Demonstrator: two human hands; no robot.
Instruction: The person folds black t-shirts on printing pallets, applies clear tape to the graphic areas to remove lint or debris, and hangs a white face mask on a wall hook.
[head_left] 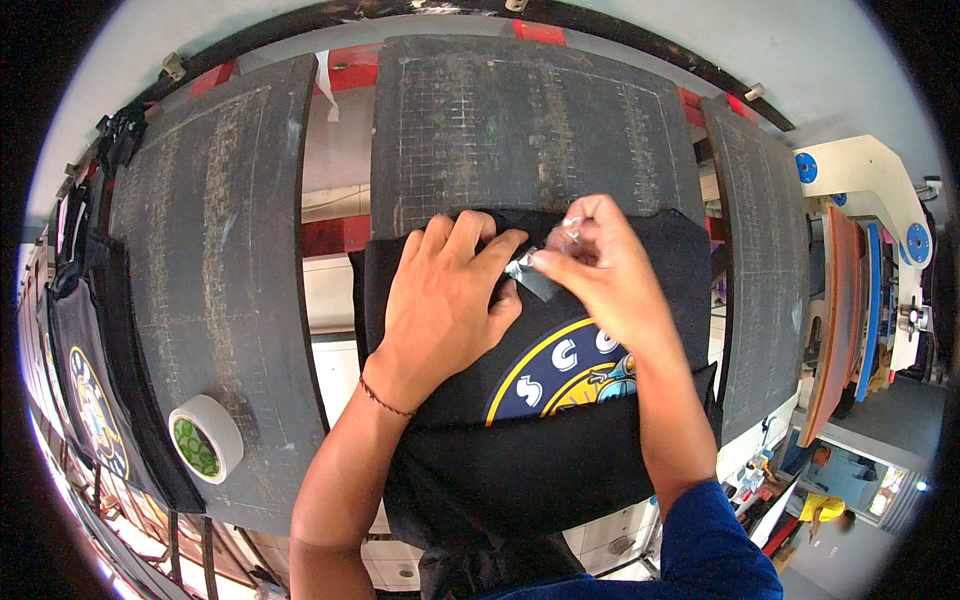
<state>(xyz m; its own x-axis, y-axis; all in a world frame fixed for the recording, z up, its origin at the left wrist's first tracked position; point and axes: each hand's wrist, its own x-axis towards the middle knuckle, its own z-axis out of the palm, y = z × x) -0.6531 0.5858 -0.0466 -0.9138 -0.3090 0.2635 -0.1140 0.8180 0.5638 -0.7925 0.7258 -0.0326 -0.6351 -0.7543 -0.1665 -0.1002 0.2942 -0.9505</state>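
Note:
A black garment (560, 450) with a round blue and yellow printed emblem (560, 375) lies over the middle dark board (520, 130). My left hand (445, 300) presses flat on the garment near its upper edge, fingers spread. My right hand (600, 265) pinches a small strip of clear tape (530, 275) between thumb and fingers, just above the emblem and touching my left fingertips. A thin cord bracelet circles my left wrist.
A roll of white tape (205, 438) sits on the left dark board (215, 270). Another board (760, 270) stands to the right. A second printed black garment (85, 400) hangs at far left. Colourful boards and a white frame (870, 250) stand at the right.

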